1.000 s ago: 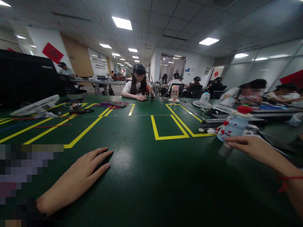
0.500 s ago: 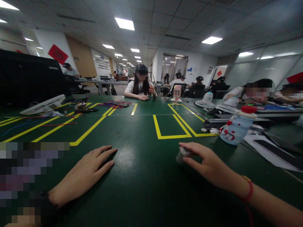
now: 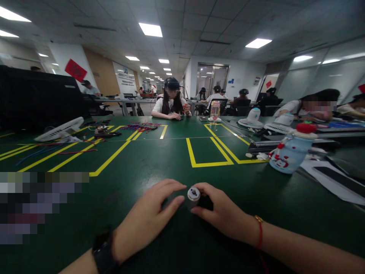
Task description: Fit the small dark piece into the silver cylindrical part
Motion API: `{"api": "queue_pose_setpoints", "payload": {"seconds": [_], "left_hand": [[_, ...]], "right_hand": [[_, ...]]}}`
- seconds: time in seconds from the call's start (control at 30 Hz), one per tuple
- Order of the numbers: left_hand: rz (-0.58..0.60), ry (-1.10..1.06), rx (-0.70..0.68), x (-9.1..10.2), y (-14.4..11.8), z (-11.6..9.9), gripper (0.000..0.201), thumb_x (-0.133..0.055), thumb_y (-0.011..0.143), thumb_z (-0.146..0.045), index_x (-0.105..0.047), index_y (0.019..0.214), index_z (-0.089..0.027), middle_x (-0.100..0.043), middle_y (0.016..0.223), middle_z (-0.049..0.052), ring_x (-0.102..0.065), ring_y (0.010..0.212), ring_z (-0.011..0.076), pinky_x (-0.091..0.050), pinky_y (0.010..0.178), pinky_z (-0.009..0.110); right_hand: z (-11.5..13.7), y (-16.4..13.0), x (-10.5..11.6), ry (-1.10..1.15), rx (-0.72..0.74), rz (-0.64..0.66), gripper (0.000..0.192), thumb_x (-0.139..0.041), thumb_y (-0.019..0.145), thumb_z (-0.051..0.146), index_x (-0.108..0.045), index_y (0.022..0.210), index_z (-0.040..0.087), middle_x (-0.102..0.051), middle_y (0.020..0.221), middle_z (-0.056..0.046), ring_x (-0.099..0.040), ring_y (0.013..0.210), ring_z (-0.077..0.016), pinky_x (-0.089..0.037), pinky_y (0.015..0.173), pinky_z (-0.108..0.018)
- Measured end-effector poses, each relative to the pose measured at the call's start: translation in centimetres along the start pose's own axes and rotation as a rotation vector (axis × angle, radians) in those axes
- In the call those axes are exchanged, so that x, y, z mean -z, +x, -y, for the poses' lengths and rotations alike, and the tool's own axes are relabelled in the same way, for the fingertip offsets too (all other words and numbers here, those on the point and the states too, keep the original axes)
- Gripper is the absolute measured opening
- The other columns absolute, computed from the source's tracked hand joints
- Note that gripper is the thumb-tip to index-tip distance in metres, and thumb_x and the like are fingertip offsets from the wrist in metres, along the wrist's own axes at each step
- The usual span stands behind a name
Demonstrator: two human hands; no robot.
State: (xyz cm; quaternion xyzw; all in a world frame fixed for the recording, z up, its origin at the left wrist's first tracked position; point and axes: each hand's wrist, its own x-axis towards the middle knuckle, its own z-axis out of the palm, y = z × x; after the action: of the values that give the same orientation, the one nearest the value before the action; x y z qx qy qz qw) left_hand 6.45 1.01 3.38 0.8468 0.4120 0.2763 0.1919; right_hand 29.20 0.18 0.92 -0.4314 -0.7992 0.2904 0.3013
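Green table (image 3: 171, 160), yellow lines (image 3: 209, 164); cylinder (image 3: 193, 194) seemingly silver.

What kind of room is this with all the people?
Probably a shared workroom or office: a long green table marked with yellow tape boxes, coloured wires, small fans, and people seated at work under ceiling lights.

No legible text anywhere; wall sign (image 3: 124, 78) lettering and red diamond poster (image 3: 75, 70) too small and blurred to read.
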Motion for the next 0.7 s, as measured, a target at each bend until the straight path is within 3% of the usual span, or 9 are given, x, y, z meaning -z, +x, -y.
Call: {"api": "queue_pose_setpoints", "payload": {"seconds": [0.07, 0.17, 0.33, 0.4, 0.57, 0.7], "left_hand": [[0.002, -0.104, -0.005, -1.0, 1.3, -2.2, 0.023, -0.052, 0.092, -0.031, -0.066, 0.110, -0.030, -0.068, 0.108, 0.000, -0.062, 0.100, 0.0170, -0.050, 0.089, 0.032], [-0.066, -0.193, 0.042, -1.2, 2.5, -3.1, 0.016, -0.057, 0.089, -0.028, -0.072, 0.090, -0.027, -0.070, 0.095, 0.002, -0.063, 0.090, 0.0171, -0.051, 0.080, 0.031], [-0.118, -0.238, 0.177, -0.3, 2.2, -1.5, 0.019, -0.057, 0.088, -0.034, -0.074, 0.092, -0.025, -0.068, 0.098, 0.003, -0.063, 0.091, 0.0189, -0.050, 0.080, 0.034], [-0.046, -0.178, 0.166, -0.7, 1.6, -0.7, 0.017, -0.059, 0.087, -0.033, -0.075, 0.091, -0.027, -0.067, 0.102, 0.002, -0.062, 0.095, 0.0195, -0.048, 0.087, 0.035], [0.054, 0.082, 0.096, -2.8, 0.6, 0.3, 0.015, -0.064, 0.085, -0.031, -0.075, 0.093, -0.035, -0.067, 0.114, -0.001, -0.057, 0.107, 0.0246, -0.043, 0.093, 0.044], [0.060, 0.049, 0.086, -2.7, 0.5, 0.6, 0.025, -0.061, 0.087, -0.033, -0.069, 0.110, -0.034, -0.066, 0.120, 0.001, -0.057, 0.110, 0.0239, -0.044, 0.096, 0.044]], "right_hand": [[0.1, 0.1, 0.0, -0.005, 0.013, -0.002, 0.037, -0.064, 0.080, 0.030, -0.054, 0.114, 0.021, -0.060, 0.112, -0.005, -0.056, 0.101, -0.0172, -0.046, 0.091, -0.035], [0.1, -0.1, 0.0, -0.024, 0.011, -0.019, 0.038, -0.064, 0.079, 0.029, -0.053, 0.115, 0.021, -0.060, 0.112, -0.005, -0.055, 0.100, -0.0175, -0.045, 0.090, -0.035], [0.0, -0.4, 0.2, -0.090, -0.025, -0.071, 0.034, -0.065, 0.076, 0.026, -0.055, 0.109, 0.022, -0.061, 0.104, -0.003, -0.055, 0.093, -0.0163, -0.045, 0.086, -0.034], [-0.2, -0.5, 0.1, -0.097, -0.018, -0.064, 0.035, -0.063, 0.077, 0.024, -0.054, 0.111, 0.023, -0.060, 0.106, -0.003, -0.055, 0.095, -0.0162, -0.045, 0.087, -0.034], [-0.7, -0.7, -0.2, -0.145, 0.006, -0.076, 0.063, -0.066, 0.076, 0.029, -0.040, 0.133, 0.027, -0.051, 0.130, -0.004, -0.048, 0.118, -0.0190, -0.037, 0.104, -0.039], [-0.4, -0.9, 0.5, -0.131, -0.025, -0.037, 0.051, -0.061, 0.081, 0.034, -0.045, 0.129, 0.029, -0.054, 0.127, -0.003, -0.052, 0.115, -0.0180, -0.041, 0.101, -0.037]]}}
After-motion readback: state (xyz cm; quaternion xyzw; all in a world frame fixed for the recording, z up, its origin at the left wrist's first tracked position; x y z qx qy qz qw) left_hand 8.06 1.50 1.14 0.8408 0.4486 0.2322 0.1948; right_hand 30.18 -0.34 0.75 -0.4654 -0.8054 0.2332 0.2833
